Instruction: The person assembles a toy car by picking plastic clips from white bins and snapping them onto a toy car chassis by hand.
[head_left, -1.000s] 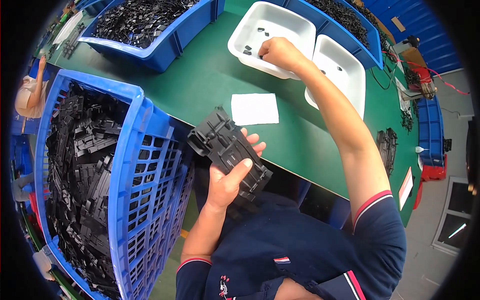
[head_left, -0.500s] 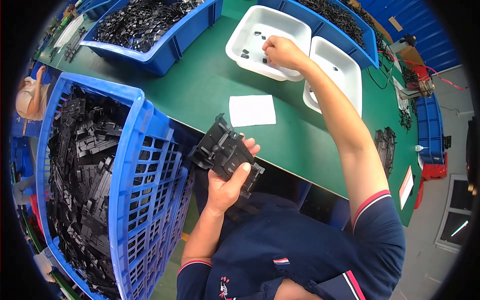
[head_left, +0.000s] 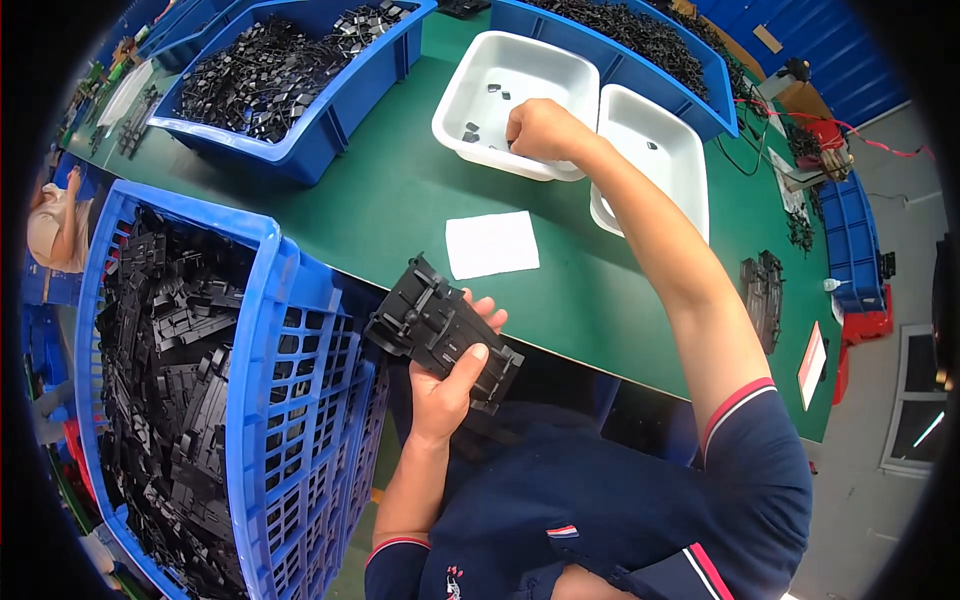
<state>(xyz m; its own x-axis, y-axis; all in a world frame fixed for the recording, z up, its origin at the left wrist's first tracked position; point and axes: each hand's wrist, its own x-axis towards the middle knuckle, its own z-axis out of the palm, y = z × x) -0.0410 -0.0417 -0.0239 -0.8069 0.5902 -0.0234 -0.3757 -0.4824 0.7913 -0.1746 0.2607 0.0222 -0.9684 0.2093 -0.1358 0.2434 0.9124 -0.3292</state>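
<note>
My left hand (head_left: pixel 446 398) is closed round a black moulded plastic part (head_left: pixel 432 318), held tilted in front of my body near the table edge, thumb on its upper face. Over on the far side of the table, my right hand (head_left: pixel 550 130) reaches into a white plastic basin (head_left: pixel 530 72). Its fingers are curled together near the basin's near wall; whatever they pinch is hidden. Several small black pieces (head_left: pixel 471 132) lie on the floor of that basin, left of the hand. A sheet of white paper (head_left: pixel 492 245) lies on the green table between my hands.
A second white basin (head_left: pixel 672 195) stands beside the first under my right forearm. Blue bins (head_left: pixel 335 125) of small black parts line the back. A tall blue crate (head_left: pixel 262 300) full of black mouldings is at my left. More black mouldings (head_left: pixel 762 300) lie at right.
The whole view has shifted slightly. My right fingers have lowered and curled in toward a small piece by the basin's near wall. My left hand keeps its hold on the black part.
</note>
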